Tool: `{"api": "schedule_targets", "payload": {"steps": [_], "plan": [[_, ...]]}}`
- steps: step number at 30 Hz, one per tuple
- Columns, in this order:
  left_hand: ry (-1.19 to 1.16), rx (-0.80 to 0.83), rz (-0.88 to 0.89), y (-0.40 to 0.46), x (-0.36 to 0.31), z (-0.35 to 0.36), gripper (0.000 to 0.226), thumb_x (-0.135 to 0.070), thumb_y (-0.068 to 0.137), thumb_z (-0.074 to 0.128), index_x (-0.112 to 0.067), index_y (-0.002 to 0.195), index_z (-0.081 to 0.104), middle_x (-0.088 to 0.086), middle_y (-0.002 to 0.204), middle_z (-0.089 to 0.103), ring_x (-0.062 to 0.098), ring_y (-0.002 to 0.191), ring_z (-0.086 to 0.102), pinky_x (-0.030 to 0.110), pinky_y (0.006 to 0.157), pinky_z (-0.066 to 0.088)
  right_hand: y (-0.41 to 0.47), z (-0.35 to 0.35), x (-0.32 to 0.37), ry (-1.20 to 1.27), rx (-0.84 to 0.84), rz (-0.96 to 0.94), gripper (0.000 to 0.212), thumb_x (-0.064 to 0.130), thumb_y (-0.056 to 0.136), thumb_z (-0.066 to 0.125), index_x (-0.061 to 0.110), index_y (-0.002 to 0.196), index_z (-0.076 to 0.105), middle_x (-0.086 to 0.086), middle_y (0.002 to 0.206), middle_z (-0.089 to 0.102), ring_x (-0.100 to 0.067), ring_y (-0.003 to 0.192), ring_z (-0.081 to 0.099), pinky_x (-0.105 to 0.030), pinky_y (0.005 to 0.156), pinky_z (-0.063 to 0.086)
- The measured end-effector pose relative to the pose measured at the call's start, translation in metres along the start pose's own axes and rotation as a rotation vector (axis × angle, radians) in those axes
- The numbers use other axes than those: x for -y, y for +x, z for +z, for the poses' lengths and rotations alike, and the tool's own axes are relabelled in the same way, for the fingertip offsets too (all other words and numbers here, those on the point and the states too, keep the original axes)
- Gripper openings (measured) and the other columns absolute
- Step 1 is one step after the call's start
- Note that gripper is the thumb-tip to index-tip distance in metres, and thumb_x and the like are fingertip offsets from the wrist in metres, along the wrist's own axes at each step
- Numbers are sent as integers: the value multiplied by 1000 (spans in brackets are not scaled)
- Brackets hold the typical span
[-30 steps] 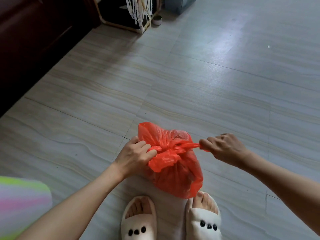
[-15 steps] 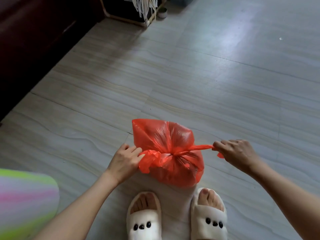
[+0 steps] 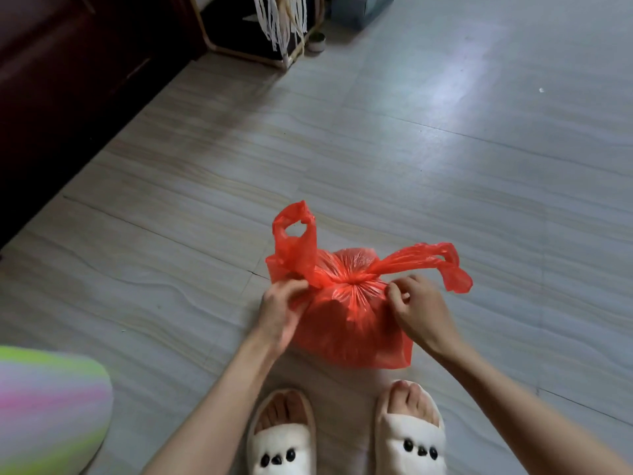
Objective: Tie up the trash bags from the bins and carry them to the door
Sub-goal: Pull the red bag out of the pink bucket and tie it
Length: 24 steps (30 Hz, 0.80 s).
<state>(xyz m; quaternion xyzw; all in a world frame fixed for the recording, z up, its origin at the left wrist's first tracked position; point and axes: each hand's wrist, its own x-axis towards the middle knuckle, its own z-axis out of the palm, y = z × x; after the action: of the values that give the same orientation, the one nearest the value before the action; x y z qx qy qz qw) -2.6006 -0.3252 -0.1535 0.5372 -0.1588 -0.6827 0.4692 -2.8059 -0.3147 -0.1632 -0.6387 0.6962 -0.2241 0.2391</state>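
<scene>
Both hands sit low against a red trash bag (image 3: 346,323) on the floor (image 3: 445,166), and we take them one at a time. Our left hand (image 3: 279,313) is curled, its fingers and thumb pinching the crumpled plastic at the bag's left shoulder, right at the foot of the left handle loop (image 3: 294,241), which stands up and tilts slightly away from us. Our right hand (image 3: 419,310) is also curled, its fingertips (image 3: 394,289) bent in against the bag's right shoulder just beside the knot (image 3: 354,278); we cannot tell for certain whether they pinch the plastic or only touch it. From the knot the right handle loop (image 3: 431,257) runs out above the right hand and droops past it, free of the fingers. The knot sits between the two hands, cinched tight, with pleats of plastic fanning down from it over the bag's rounded body. The bag rests on pale streaked tile, directly ahead of our feet, which wear white open-toed slippers (image 3: 409,437) with small black dots. The bag's lower corner lies near the toes of the right slipper. Dark wooden furniture (image 3: 68,80) lines the far left. A light-framed stand (image 3: 246,56) with hanging white fringe (image 3: 281,18) stands farther off at the top. A pastel striped fabric (image 3: 48,409) fills the lower left corner.
</scene>
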Motion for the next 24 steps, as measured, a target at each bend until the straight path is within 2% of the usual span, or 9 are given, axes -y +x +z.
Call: {"api": "schedule_targets", "payload": {"steps": [2,4,7,10,14,17,19,21,24], "plan": [[543,-94,172,1,12,6,16,-1,75,68,-6,91,65,6,86,67,18,81,61,7,66,46,10,2,8,198,154,321,42,25,93,47,9,54,52,-7,56,54,-20,56,52,-34,57,38],[932,-252,340,5,18,8,23,-9,77,71,-1,97,64,11,97,64,25,93,61,16,75,43,21,2,10,404,215,528,37,35,92,48,13,64,57,-1,58,52,-14,58,49,-29,56,35],[1044,-311,747,8,13,13,13,-3,75,66,3,86,68,17,92,64,23,89,60,13,77,39,29,2,8,697,310,652,27,43,89,51,18,86,60,-3,66,55,-14,57,48,-23,52,36],[1094,-74,933,9,17,17,27,-14,77,52,4,89,67,18,91,68,13,88,56,8,82,39,30,8,6,811,306,509,4,18,90,56,16,93,58,-2,76,60,-7,57,56,-20,52,45],[748,127,536,-1,8,35,9,-10,90,55,-16,85,59,-7,72,67,-4,65,60,13,65,47,25,13,11,794,265,479,14,5,87,53,7,76,60,-3,63,60,-14,55,56,-22,54,44],[579,27,300,3,8,39,20,-4,93,48,-16,79,56,-4,54,64,5,47,59,26,54,52,16,11,11,830,234,527,12,8,85,58,11,73,60,-4,61,59,-12,48,54,-21,48,44],[803,-121,298,11,10,35,20,-4,90,48,-17,88,63,3,71,71,19,67,66,34,69,52,9,12,8,870,187,503,13,4,82,60,9,70,60,-4,57,55,-11,45,50,-21,44,40],[1072,-225,236,13,11,36,38,-3,85,43,-16,116,61,16,111,67,33,105,60,38,89,46,3,13,7,901,145,472,15,-1,80,59,4,66,57,-6,52,45,-14,46,39,-25,44,31],[1471,-86,169,8,13,39,47,-12,89,37,-12,136,40,21,133,51,39,121,48,40,99,37,-2,8,9,896,106,393,25,-3,81,59,4,58,52,4,41,40,-10,41,32,-25,45,27]]}}
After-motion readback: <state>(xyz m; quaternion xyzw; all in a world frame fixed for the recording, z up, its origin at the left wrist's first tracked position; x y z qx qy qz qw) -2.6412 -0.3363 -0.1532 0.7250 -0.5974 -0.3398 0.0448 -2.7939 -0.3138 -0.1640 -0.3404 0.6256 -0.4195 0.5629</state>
